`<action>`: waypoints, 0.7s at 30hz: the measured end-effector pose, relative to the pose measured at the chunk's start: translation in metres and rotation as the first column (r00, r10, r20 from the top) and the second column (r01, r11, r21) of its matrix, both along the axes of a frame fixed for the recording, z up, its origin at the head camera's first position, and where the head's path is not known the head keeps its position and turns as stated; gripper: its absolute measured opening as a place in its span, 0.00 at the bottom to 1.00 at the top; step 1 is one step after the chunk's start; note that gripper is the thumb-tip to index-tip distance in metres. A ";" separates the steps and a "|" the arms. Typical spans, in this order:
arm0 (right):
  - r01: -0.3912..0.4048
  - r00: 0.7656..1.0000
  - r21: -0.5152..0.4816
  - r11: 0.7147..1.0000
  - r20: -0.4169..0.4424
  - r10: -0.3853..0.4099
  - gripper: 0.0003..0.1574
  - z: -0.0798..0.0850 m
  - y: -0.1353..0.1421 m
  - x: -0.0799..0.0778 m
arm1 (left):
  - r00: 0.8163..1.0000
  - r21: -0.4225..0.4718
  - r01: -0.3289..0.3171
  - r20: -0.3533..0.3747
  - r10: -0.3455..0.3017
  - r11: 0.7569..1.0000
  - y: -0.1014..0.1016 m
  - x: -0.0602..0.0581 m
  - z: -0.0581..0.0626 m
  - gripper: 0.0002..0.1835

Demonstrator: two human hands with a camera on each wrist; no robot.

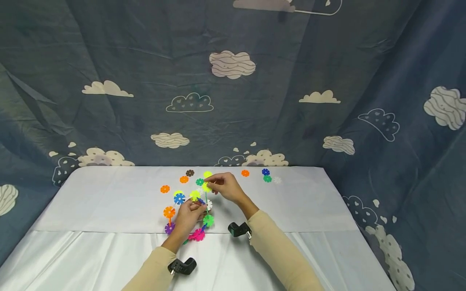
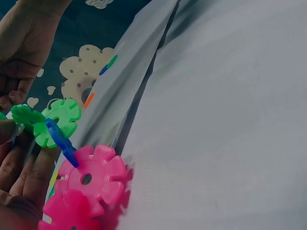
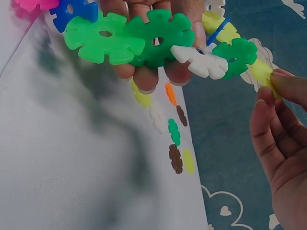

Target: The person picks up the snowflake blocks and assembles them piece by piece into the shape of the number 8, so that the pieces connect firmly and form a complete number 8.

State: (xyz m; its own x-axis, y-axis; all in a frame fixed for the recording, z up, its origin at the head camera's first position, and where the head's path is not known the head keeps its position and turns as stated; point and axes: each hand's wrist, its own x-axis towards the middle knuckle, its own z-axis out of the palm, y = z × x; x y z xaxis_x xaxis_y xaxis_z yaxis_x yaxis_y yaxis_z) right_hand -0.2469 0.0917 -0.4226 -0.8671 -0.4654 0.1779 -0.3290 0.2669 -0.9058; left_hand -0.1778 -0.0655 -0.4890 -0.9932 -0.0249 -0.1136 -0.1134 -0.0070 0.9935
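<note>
A chain of slotted plastic flower discs hangs between my hands, joined edge to edge. My left hand (image 1: 189,217) holds its middle, fingers behind a green disc (image 3: 160,38) and a light green disc (image 3: 103,40). With thumb and fingertips my right hand (image 3: 288,143) pinches a yellow disc (image 3: 262,74), which joins a smaller-looking green disc (image 3: 235,58) and then a white disc (image 3: 204,64). Toward the lower end, a blue disc (image 2: 61,143) links to a pink disc (image 2: 93,175). Left of my left hand are an orange disc (image 1: 169,212) and a purple disc (image 1: 169,228).
Loose discs lie on the white-covered table (image 1: 309,210): a brown disc (image 1: 190,173) and several others behind my hands, and an orange disc (image 1: 245,173), blue disc (image 1: 265,171) and white disc (image 1: 277,180) farther right. A dark cloud-print curtain (image 1: 255,121) stands behind.
</note>
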 end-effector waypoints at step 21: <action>-0.066 0.997 0.085 0.994 -0.030 0.069 0.10 -0.011 -0.003 -0.008 | 0.999 -0.036 -0.048 -0.021 0.047 0.998 0.003 0.001 -0.005 0.10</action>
